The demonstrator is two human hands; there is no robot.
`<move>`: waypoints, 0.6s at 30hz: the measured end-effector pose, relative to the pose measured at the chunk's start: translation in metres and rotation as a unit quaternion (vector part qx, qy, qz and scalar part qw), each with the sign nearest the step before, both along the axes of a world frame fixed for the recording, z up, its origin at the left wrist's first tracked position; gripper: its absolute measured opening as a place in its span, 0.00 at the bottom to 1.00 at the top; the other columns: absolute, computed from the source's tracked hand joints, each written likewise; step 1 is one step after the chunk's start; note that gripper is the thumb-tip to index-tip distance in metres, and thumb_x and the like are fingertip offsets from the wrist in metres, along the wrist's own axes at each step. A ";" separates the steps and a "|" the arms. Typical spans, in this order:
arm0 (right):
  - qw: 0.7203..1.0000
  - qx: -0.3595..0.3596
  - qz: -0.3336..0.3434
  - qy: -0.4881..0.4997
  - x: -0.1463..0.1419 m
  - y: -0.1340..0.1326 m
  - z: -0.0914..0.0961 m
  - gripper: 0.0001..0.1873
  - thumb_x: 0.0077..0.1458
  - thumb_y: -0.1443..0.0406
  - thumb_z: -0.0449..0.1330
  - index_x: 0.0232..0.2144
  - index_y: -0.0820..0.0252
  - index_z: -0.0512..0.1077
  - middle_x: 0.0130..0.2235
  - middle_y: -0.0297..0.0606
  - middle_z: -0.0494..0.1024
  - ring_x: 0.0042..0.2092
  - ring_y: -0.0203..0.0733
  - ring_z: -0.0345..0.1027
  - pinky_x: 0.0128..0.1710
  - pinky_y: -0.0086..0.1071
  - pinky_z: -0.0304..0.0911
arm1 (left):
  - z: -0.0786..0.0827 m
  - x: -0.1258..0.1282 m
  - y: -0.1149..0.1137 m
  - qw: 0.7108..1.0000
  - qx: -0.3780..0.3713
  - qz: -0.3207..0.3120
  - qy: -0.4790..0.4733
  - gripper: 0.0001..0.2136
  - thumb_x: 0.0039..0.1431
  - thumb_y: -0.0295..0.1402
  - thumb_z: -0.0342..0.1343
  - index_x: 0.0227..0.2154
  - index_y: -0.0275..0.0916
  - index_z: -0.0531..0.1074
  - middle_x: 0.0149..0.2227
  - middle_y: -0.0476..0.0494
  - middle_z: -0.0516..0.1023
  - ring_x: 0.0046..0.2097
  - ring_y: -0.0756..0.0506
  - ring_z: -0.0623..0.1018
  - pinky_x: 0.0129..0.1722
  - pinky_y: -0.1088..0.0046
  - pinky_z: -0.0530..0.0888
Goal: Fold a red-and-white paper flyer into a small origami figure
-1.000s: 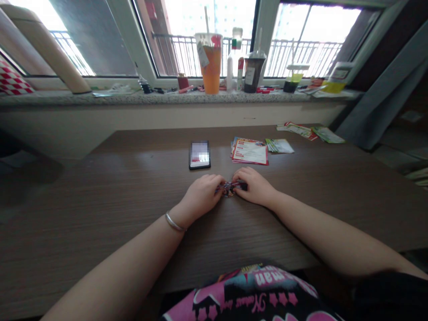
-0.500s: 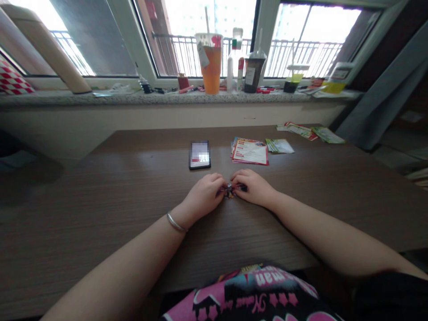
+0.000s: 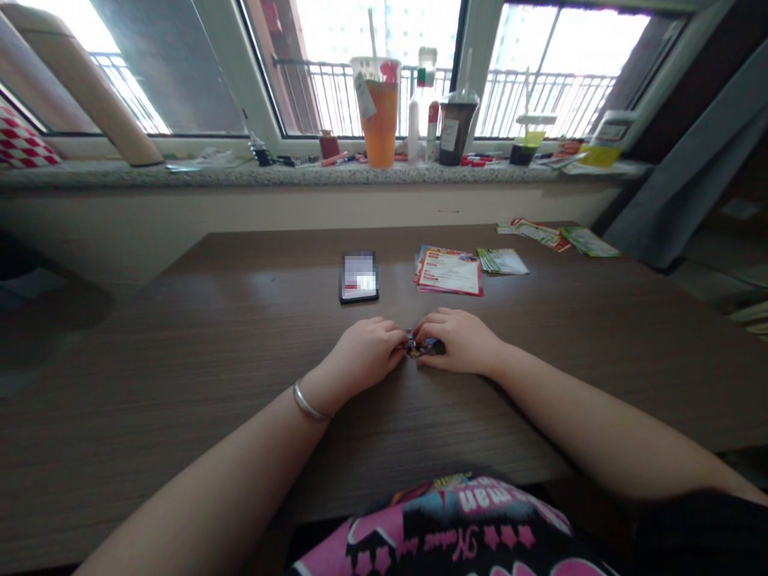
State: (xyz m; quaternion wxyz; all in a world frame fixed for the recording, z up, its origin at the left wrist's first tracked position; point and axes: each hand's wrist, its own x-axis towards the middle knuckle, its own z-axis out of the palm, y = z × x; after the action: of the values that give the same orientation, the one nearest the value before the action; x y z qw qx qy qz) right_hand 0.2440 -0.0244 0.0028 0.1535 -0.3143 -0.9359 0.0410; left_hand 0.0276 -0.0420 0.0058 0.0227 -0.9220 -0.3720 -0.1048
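Observation:
Both of my hands meet over the middle of the brown table, around a small dark, shiny object (image 3: 414, 346) with reddish and pale patches; its kind is too small to make out. My left hand (image 3: 373, 349), with a silver bangle at the wrist, pinches the object's left end. Around its right part the fingers of my right hand (image 3: 459, 342) are curled, thumb below and fingertips above. A dark piece of it shows inside the right hand's grip. Much of the object is hidden by my fingers.
Beyond my hands lie a phone-like device (image 3: 358, 277) with a blurred screen, a stack of red-edged cards (image 3: 450, 272) and green-and-white packets (image 3: 502, 262). More packets (image 3: 540, 234) lie at the far right. An orange drink cup (image 3: 380, 120) stands on the windowsill (image 3: 198, 178).
My left hand has shifted slightly down and left. The right hand's fingers have spread a little around the object, whose shape between the hands now looks flatter.

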 end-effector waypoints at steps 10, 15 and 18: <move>0.999 0.030 0.002 -0.029 0.002 0.001 -0.002 0.10 0.58 0.62 0.57 0.39 0.58 0.75 0.40 0.40 0.79 0.43 0.43 0.69 0.42 0.34 0.61 | 0.000 -0.001 -0.001 1.000 -0.004 0.000 -0.009 0.06 0.61 0.32 0.53 0.37 0.38 0.73 0.35 0.43 0.77 0.38 0.44 0.75 0.40 0.68 0.71; 0.997 0.058 -0.032 -0.051 -0.002 -0.004 -0.001 0.11 0.58 0.63 0.54 0.38 0.59 0.75 0.38 0.40 0.79 0.40 0.42 0.71 0.38 0.32 0.59 | -0.001 -0.002 -0.002 0.999 -0.002 0.022 -0.027 0.11 0.58 0.39 0.58 0.41 0.39 0.72 0.37 0.43 0.77 0.40 0.42 0.75 0.39 0.66 0.72; 0.995 0.055 -0.073 -0.037 -0.004 -0.005 -0.001 0.11 0.59 0.63 0.53 0.37 0.58 0.75 0.36 0.38 0.79 0.37 0.40 0.71 0.36 0.31 0.58 | -0.002 -0.002 0.000 0.999 -0.010 0.026 -0.042 0.13 0.55 0.38 0.61 0.42 0.40 0.72 0.39 0.44 0.77 0.41 0.42 0.75 0.40 0.66 0.72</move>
State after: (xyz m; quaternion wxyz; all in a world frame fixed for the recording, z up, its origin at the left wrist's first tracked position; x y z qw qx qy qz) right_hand 0.2404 -0.0291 0.0019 0.1381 -0.3738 -0.9166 -0.0339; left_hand 0.0256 -0.0424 0.0039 0.0007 -0.9072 -0.3972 -0.1386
